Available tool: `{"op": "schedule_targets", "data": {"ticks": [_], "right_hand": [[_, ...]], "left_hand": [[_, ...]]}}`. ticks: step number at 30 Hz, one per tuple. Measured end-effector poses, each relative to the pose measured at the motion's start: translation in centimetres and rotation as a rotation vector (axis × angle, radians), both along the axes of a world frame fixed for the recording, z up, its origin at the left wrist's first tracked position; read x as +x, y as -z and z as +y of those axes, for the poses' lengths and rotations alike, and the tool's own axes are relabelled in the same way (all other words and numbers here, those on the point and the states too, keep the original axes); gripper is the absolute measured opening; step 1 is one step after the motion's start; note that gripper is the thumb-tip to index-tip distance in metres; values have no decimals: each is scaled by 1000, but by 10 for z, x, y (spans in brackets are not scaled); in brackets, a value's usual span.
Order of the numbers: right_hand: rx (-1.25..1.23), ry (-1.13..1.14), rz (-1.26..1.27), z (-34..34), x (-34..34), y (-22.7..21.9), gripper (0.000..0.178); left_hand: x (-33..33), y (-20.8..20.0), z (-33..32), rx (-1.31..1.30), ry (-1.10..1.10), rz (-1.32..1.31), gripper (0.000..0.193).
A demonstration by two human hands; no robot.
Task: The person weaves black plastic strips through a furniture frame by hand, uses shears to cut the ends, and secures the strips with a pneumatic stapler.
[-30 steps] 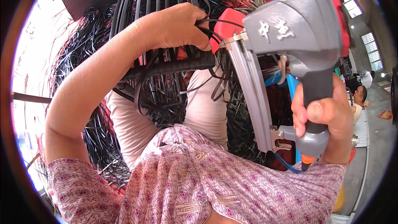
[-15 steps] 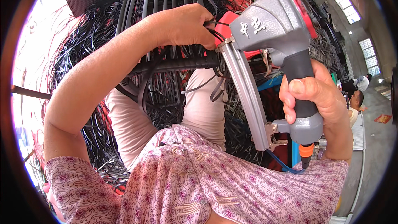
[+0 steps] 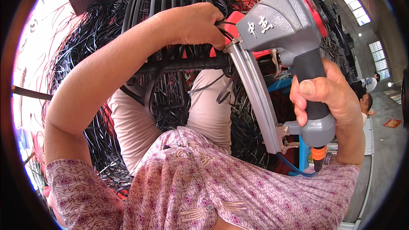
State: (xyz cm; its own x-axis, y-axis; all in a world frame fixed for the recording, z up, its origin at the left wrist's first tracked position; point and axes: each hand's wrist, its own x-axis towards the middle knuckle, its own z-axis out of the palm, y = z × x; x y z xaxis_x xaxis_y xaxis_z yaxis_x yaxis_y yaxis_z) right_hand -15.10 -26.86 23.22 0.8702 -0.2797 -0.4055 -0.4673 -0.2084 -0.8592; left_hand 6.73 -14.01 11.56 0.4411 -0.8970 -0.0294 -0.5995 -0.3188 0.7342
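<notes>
Left of the nail gun (image 3: 279, 21), your left hand (image 3: 198, 23) pinches black strips (image 3: 227, 34); your right hand (image 3: 328, 96) wraps the gun's handle (image 3: 309, 66).

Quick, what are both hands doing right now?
Left hand: closed, pinching dark strips.
Right hand: closed, holding the grey power tool by its black grip.

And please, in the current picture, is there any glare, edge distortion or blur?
Head view: the far left is washed out nearly white; windows at upper right glow. Head view: edges bend toward a black, round rim. Head view: the gray handheld tool looks sharp.
</notes>
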Motion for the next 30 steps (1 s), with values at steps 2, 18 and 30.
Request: {"op": "schedule_targets", "data": {"ticks": [2, 18, 30], "right_hand": [[-27, -22, 28, 3, 4, -2, 37], [-256, -117, 158, 21, 16, -17, 46], [-51, -66, -174, -24, -15, -3, 64]], "left_hand": [[1, 2, 3, -3, -18, 58, 39], [4, 4, 5, -244, -57, 378, 18], [9, 6, 15, -280, -185, 505, 27]]}}
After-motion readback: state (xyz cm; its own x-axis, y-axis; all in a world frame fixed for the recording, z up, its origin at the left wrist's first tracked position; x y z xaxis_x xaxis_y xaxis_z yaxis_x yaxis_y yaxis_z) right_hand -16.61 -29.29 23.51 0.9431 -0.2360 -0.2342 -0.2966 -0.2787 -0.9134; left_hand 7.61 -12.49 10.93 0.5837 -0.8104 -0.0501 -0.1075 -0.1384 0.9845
